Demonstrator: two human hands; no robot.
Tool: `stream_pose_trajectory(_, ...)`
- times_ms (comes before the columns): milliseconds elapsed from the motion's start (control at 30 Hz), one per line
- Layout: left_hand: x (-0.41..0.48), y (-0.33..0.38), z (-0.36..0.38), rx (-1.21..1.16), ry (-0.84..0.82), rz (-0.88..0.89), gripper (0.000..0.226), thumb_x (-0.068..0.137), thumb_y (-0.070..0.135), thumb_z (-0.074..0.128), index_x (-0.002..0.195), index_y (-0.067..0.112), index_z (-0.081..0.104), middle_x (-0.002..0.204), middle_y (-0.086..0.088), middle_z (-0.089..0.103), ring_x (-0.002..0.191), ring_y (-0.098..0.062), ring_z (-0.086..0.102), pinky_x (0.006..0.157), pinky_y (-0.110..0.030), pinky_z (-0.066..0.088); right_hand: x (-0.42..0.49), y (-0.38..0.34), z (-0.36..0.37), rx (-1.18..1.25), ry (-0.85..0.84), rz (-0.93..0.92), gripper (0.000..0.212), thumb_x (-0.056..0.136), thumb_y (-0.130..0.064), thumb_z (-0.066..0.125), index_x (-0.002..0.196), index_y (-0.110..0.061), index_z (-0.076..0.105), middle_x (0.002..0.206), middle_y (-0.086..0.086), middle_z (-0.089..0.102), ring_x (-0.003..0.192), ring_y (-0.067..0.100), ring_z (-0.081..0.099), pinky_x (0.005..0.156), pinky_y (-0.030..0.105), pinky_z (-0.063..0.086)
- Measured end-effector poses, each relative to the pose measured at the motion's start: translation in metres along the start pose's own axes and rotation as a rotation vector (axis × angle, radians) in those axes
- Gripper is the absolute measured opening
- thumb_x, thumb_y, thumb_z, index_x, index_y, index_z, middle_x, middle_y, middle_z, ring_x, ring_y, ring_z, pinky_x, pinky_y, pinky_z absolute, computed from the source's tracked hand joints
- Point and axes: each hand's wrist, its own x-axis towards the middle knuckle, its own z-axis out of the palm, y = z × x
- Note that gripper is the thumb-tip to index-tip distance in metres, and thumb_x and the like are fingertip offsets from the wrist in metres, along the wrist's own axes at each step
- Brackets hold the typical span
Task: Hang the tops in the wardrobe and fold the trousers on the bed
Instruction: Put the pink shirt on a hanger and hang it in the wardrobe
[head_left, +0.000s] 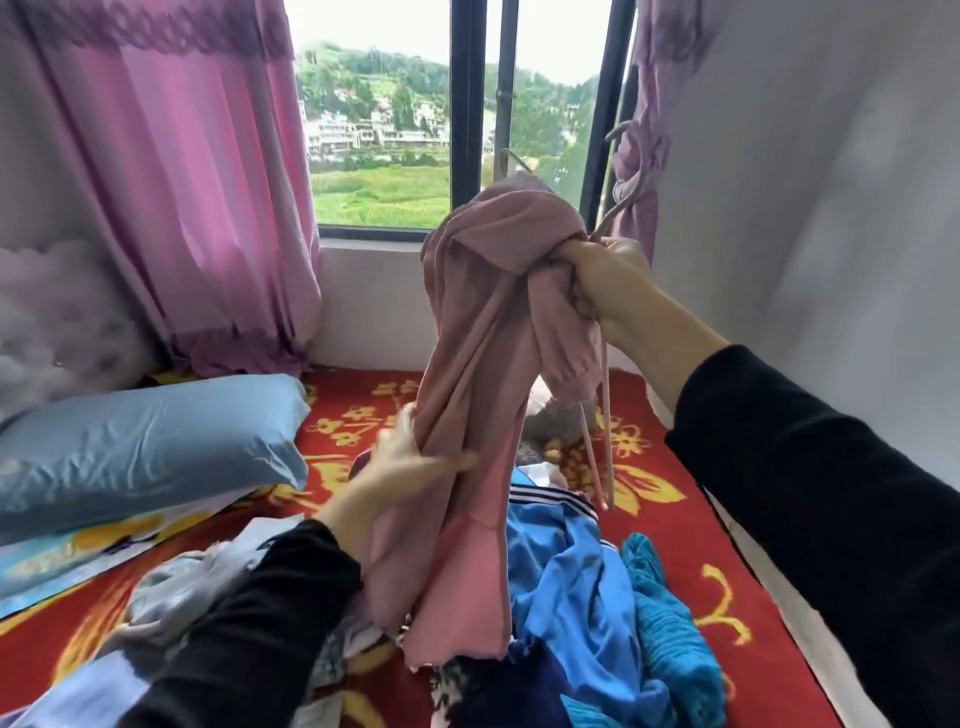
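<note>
Hanger (606, 415) mostly buried in pink top (467, 322); left hand (410, 457) motion-blurred.

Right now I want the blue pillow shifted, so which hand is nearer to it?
Left. The left hand is low on the garment, just right of the pillow; the right hand is higher and farther right, gripping the garment and hangers.
</note>
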Motion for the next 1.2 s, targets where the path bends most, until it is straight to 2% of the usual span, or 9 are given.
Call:
stream_pose_trajectory(67, 0.009, -0.013, 0.02, 0.135, -0.007, -0.078, 0.11, 0.06, 0.065, 0.074, 0.148, 0.03, 0.019, 0.14, -0.012, 0.039, 0.132, -0.034, 0.036, 0.109, -0.044, 0.033, 0.004, -0.006, -0.002, 0.02, 0.012, -0.019, 0.026, 0.078, -0.01, 0.067, 0.063, -0.015, 0.047, 0.034, -0.008, 0.035, 0.031, 0.009, 0.026, 0.034, 0.02, 0.021)
stream_pose_trajectory(133, 0.018, -0.012, 0.025, 0.05, 0.071, -0.015, 0.068, 0.075, 0.046, 0.061, 0.136, 0.02, 0.044, 0.13, -0.013, 0.054, 0.124, -0.035, 0.047, 0.1, -0.036, 0.039, 0.007, -0.011, -0.008, 0.022, 0.022, -0.042, 0.025, 0.079, -0.011, 0.067, 0.064, -0.016, 0.047, 0.035, -0.008, 0.035, 0.032, 0.009, 0.027, 0.034, 0.02, 0.023)
stream_pose_trajectory(300, 0.035, 0.049, -0.028, -0.365, 0.231, 0.181, 0.027, 0.072, 0.017, 0.045, 0.087, 0.016, 0.068, 0.091, -0.004, 0.07, 0.091, -0.021, 0.062, 0.084, -0.04, 0.05, 0.02, -0.026, -0.051, 0.064, 0.149, -0.141, 0.034, 0.079, -0.007, 0.068, 0.057, -0.016, 0.044, 0.033, -0.009, 0.032, 0.03, 0.008, 0.028, 0.034, 0.019, 0.022)
stream_pose_trajectory(433, 0.03, 0.126, -0.084, -0.458, 0.212, 0.358, 0.025, 0.089, 0.007, 0.049, 0.097, 0.017, 0.07, 0.091, -0.008, 0.07, 0.083, -0.021, 0.066, 0.074, -0.028, 0.057, 0.034, -0.03, -0.094, 0.024, 0.283, -0.16, 0.035, 0.075, -0.008, 0.071, 0.053, -0.017, 0.045, 0.032, -0.01, 0.033, 0.03, 0.008, 0.03, 0.038, 0.021, 0.022)
stream_pose_trajectory(600, 0.014, 0.162, -0.092, -0.492, 0.174, 0.306, 0.024, 0.094, 0.007, 0.047, 0.09, 0.015, 0.069, 0.091, -0.011, 0.07, 0.086, -0.026, 0.067, 0.08, -0.036, 0.057, 0.046, 0.007, -0.126, -0.158, 0.275, -0.06, 0.032, 0.073, -0.01, 0.073, 0.053, -0.016, 0.05, 0.041, -0.002, 0.042, 0.034, 0.012, 0.033, 0.037, 0.019, 0.024)
stream_pose_trajectory(767, 0.006, 0.206, -0.072, -0.547, 0.077, 0.217, 0.016, 0.089, 0.009, 0.052, 0.09, 0.006, 0.068, 0.095, -0.017, 0.069, 0.09, -0.031, 0.068, 0.086, -0.045, 0.056, 0.043, 0.03, -0.126, -0.066, 0.284, 0.059, 0.033, 0.075, 0.0, 0.069, 0.054, -0.013, 0.046, 0.034, -0.007, 0.031, 0.026, 0.006, 0.026, 0.034, 0.011, 0.019)
stream_pose_trajectory(900, 0.005, 0.221, -0.036, -0.423, 0.002, 0.172, 0.02, 0.09, 0.005, 0.049, 0.085, 0.003, 0.069, 0.099, -0.021, 0.068, 0.09, -0.034, 0.068, 0.085, -0.048, 0.056, 0.006, 0.052, -0.107, 0.147, -0.083, 0.187, 0.037, 0.072, 0.012, 0.054, 0.066, -0.022, 0.039, 0.049, -0.007, 0.022, 0.031, 0.004, 0.019, 0.037, 0.016, 0.007)
stream_pose_trajectory(1033, 0.0, 0.231, 0.004, -0.309, -0.102, 0.118, 0.021, 0.092, 0.002, 0.051, 0.074, 0.001, 0.061, 0.083, -0.019, 0.065, 0.083, -0.032, 0.065, 0.083, -0.042, 0.056, -0.028, 0.096, -0.082, 0.223, -0.338, 0.307, 0.033, 0.073, 0.01, 0.063, 0.07, -0.019, 0.046, 0.048, -0.007, 0.028, 0.035, 0.003, 0.017, 0.036, 0.017, 0.007)
stream_pose_trajectory(1200, -0.004, 0.211, -0.002, -0.395, -0.501, 0.229, 0.018, 0.089, 0.002, 0.055, 0.105, -0.002, 0.063, 0.101, -0.02, 0.061, 0.092, -0.024, 0.063, 0.082, -0.036, 0.052, -0.021, 0.113, -0.08, 0.229, -0.009, 0.323, 0.029, 0.091, -0.007, 0.053, 0.067, -0.017, 0.041, 0.044, -0.005, 0.032, 0.034, 0.005, 0.023, 0.032, 0.016, 0.016)
